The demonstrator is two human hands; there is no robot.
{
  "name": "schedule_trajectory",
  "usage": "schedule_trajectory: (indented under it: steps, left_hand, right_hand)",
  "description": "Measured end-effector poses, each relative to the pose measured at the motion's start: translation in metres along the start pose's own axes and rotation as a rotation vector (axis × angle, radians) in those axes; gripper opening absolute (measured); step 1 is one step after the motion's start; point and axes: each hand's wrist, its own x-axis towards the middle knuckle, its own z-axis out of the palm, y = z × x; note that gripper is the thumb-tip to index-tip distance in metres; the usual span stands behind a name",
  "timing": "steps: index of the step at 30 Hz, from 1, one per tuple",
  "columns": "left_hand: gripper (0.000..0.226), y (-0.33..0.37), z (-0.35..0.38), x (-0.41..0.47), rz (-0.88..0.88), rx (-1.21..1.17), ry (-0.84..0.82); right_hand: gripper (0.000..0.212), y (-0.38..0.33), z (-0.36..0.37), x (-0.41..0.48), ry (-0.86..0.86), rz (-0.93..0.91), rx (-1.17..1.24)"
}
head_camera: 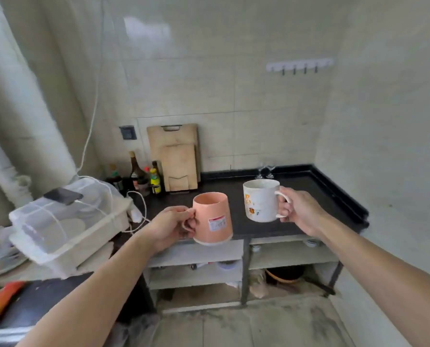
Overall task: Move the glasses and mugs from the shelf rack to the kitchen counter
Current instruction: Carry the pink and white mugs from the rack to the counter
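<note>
Holding 2 mugs by handles, both in air near table (316,194) front edge. Left hand (170,227): fingers curled through handle of pink mug (212,217), upright; looks plastic, light, bump-tolerant. Right hand (300,209): fingers wrapped round handle of white mug (260,200), upright; likely ceramic, heavier, chips on hard contact. Handle grip suits both. Table beyond: hard surface, lower white mug gently. Cutting boards (176,156) lean at rear.

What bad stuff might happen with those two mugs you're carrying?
The left hand holds the pink mug and the right hand the white mug, each only by its handle; a slip might drop one. The pink mug hangs by the front edge of the counter and might bump it. The clear glass at the back is easy to knock.
</note>
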Motion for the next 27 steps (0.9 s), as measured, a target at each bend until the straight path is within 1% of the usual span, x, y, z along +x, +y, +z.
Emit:
schedule_trajectory:
  steps: [4, 6, 14, 17, 20, 24, 27]
  left_hand:
    - [0.030, 0.022, 0.031, 0.106, -0.011, 0.070, -0.133]
    - [0.029, 0.034, 0.049, 0.161, -0.013, 0.068, -0.207]
    - [0.026, 0.044, 0.126, 0.316, -0.048, 0.090, -0.316]
    - [0.026, 0.040, 0.156, 0.375, -0.067, 0.103, -0.317]
    - [0.026, 0.033, 0.188, 0.435, -0.082, 0.126, -0.290]
    - [0.026, 0.029, 0.228, 0.518, -0.112, 0.171, -0.203]
    - [0.027, 0.025, 0.253, 0.568, -0.111, 0.182, -0.101]
  right_hand:
    - [0.037, -0.009, -0.050, 0.053, 0.160, 0.014, -0.020]
    - [0.037, -0.017, -0.079, 0.079, 0.243, 0.006, -0.033]
    - [0.034, -0.007, -0.186, 0.151, 0.455, 0.090, -0.050]
    - [0.033, 0.005, -0.229, 0.194, 0.475, 0.115, -0.050]
    - [0.032, 0.017, -0.272, 0.244, 0.455, 0.130, -0.057]
    - [0.033, 0.026, -0.330, 0.316, 0.405, 0.168, -0.092]
    - [0.033, 0.032, -0.367, 0.368, 0.371, 0.195, -0.137]
